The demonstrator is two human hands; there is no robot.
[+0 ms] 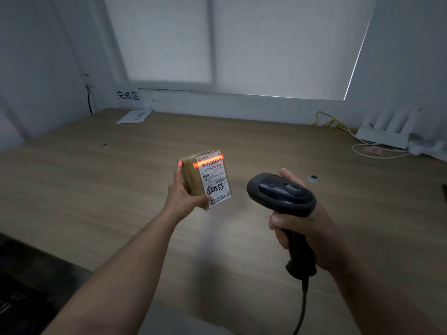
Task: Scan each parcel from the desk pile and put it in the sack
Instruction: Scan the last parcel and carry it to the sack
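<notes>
Head view: a small brown taped parcel [205, 178] is held up above the wooden desk [96, 189] by the left hand [183, 193]. The fingers are wrapped round the parcel's left side and lower corner, with the thumb pressed along the left edge, so the grip is closed on the box. A white shipping label [214, 180] is turned toward the camera; "507-N705 A37" is printed on it and a handwritten code is marked lower down. An orange-red scan line [209, 161] is cast across the barcode at the label's top, just above the thumb tip.

To the right of that grip, apart from the parcel, a black handheld scanner [281, 192] is clasped by the right hand [304, 228]. The handle is enclosed by the curled fingers, and the scanner head is aimed toward the label. A black cable [302, 308] is seen hanging from the handle's base.

Well beyond both hands, a white paper [134, 116] lies at the desk's far left, under a wall sign [128, 95]. A white router [384, 131] and yellow cables [336, 124] sit at the far right.
</notes>
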